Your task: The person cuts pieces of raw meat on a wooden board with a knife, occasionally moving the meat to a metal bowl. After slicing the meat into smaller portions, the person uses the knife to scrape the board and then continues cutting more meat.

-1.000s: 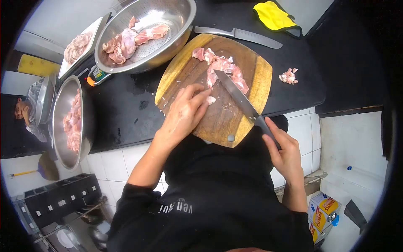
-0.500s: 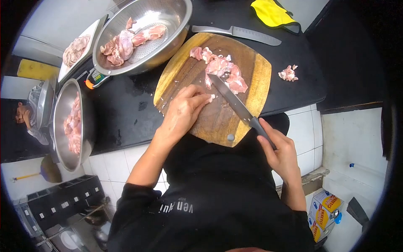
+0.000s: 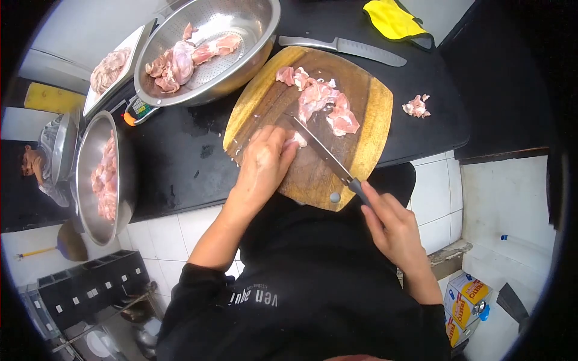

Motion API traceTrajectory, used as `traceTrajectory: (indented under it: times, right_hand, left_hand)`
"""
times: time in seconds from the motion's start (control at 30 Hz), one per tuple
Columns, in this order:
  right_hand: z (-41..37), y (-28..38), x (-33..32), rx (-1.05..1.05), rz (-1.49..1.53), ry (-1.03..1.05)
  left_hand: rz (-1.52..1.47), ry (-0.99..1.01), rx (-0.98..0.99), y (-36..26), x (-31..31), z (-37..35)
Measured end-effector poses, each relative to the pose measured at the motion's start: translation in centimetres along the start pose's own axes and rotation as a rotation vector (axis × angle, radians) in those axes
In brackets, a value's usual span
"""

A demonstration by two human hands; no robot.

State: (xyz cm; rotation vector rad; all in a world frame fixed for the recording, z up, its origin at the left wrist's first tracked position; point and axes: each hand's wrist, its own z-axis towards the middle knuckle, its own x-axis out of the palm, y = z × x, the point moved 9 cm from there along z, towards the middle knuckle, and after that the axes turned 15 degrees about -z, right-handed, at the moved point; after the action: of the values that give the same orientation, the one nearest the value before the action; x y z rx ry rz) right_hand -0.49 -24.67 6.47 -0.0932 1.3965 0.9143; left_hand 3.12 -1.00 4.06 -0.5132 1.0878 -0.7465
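Note:
My right hand point(image 3: 390, 225) grips the dark handle of a kitchen knife point(image 3: 325, 155), its blade slanting up and left across the wooden cutting board point(image 3: 376, 114). Under the curled fingers of my left hand point(image 3: 263, 161) is a small piece of raw meat point(image 3: 296, 139), pressed on the board right beside the blade. Further up the board lie more raw meat pieces point(image 3: 319, 99), pink with white fat. My left fingers partly hide the held piece.
A colander point(image 3: 253, 57) with raw meat stands behind the board, a steel bowl point(image 3: 123, 192) of meat at left. A second knife point(image 3: 367, 51) lies behind the board. Scraps point(image 3: 416, 106) and a yellow cloth point(image 3: 394, 21) are to the right. Someone sits at far left point(image 3: 45, 159).
The knife has shifted left and its blade now lies against the piece at my left fingers. My right hand has moved left with it. The view has shifted slightly.

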Motion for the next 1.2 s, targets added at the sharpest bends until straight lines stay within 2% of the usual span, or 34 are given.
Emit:
traceTrajectory:
  times: [0.27, 0.6, 0.67, 0.77, 0.83, 1.2]
  right_hand:
    - [-0.5, 1.3, 0.4, -0.064, -0.164, 0.011]
    - [-0.8, 2.3, 1.8, -0.126, -0.291, 0.15]
    - [-0.7, 2.6, 2.1, -0.144, -0.31, 0.174]
    - [-0.2, 3.1, 2.3, -0.16, -0.332, 0.188]
    - [0.2, 3.5, 2.8, -0.183, -0.435, 0.203]
    - [3.2, 4.5, 4.9, -0.137, -0.417, 0.188]
  left_hand:
    - [0.019, 0.032, -0.078, -0.1, 0.3, 0.4]
    - [0.043, 0.077, -0.085, -0.3, 0.5, 0.7]
    - [0.02, 0.121, -0.146, 0.2, 0.8, 0.5]
    - [0.057, 0.087, -0.06, -0.4, 0.5, 0.7]
    - [0.057, 0.092, -0.057, -0.5, 0.5, 0.8]
    - [0.081, 0.082, -0.059, -0.2, 0.6, 0.5]
